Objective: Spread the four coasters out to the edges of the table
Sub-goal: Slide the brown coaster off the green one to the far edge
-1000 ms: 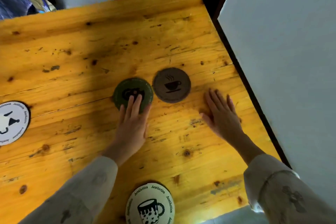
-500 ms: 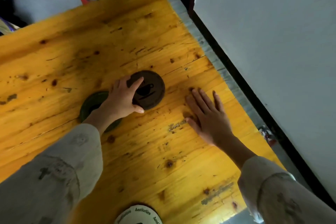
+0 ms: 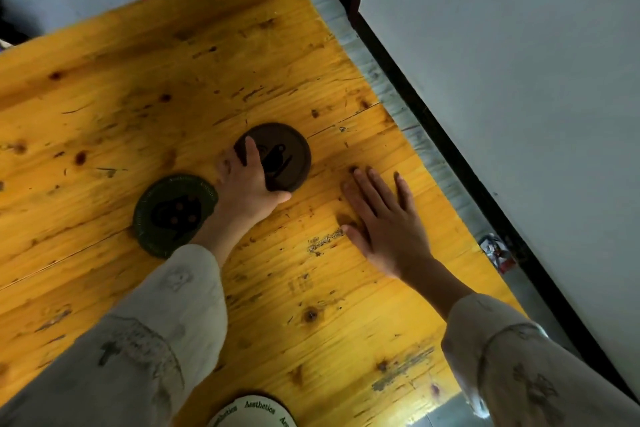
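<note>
Left hand (image 3: 247, 184) has shifted off the green coaster (image 3: 175, 215) onto the brown coaster (image 3: 277, 156), fingers spread and pressed flat on its left half, thumb at the near rim, not pinching. Brown coaster sits mid-bench, right bench (image 3: 346, 288) edge well to its right, so the slide looks rightward. Right hand (image 3: 388, 222) lies flat, fingers spread, empty, just right of the coaster and directly in that path; it's nearer the edge, so it either takes over or clears out. Green coaster uncovered just left of the left wrist. White coaster (image 3: 252, 412) at near edge, partly cut off. Fourth not in view
</note>
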Demonstrator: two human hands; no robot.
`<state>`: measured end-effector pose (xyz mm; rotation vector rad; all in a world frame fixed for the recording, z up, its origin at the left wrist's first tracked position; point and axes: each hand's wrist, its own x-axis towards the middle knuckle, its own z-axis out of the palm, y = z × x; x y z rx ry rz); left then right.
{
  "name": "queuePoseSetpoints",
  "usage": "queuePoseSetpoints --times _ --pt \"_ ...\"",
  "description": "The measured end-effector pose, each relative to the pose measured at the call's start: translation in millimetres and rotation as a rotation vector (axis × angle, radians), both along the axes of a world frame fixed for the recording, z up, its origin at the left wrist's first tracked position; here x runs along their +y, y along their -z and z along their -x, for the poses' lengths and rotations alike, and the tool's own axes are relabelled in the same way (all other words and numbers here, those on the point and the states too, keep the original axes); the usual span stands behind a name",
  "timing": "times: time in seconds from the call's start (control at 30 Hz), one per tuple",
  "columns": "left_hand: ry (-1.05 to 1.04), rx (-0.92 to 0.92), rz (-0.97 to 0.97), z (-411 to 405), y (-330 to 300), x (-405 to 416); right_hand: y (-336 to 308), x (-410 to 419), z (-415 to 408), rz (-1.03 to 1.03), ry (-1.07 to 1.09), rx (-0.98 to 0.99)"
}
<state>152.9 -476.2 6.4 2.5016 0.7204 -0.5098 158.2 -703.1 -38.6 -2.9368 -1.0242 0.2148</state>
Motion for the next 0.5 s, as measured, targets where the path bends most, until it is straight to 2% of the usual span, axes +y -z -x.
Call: queuePoseSetpoints --times 0.17,0.23,0.33,0.4,0.5 --pt "-0.194 -0.242 0.245 -5 1 -30 -1 0 0 0.002 0.003 0.006" --pt "-0.180 -0.307 0.192 0 2 -22 -1 0 -1 -0.005 0.004 0.003" --pt "-0.034 -0.224 0.013 8 12 -5 0 -1 -1 -0.025 0.005 0.003" --pt "0.038 -0.187 -0.020 9 18 0 1 -1 -1 -0.035 0.006 0.008" --pt "0.074 -0.250 -0.040 6 22 -4 2 -1 -1 -0.021 0.004 0.005"
